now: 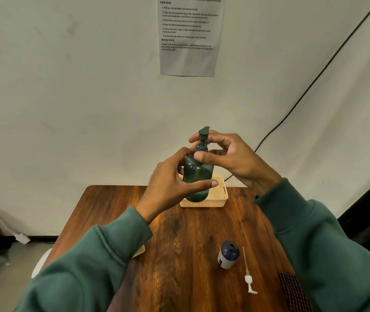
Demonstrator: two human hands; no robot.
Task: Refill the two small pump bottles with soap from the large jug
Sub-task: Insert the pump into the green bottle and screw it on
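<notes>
I hold a translucent green pump bottle (198, 176) upright in the air above the far part of the wooden table (190, 233). My left hand (170, 183) wraps its body. My right hand (229, 156) pinches the dark green pump head (202, 140) at the collar, thumb in front. A white bottle with a dark blue cap (228, 255) stands on the table near the front right. Beside it to the right lies a loose white pump head with its long tube (248, 273). The large jug is hidden or out of view.
A beige perforated basket (219, 195) sits at the table's far edge, right behind the held bottle. A printed instruction sheet (188, 34) hangs on the wall, and a black cable (303, 93) runs down it. A small tan object (140, 251) peeks from under my left sleeve.
</notes>
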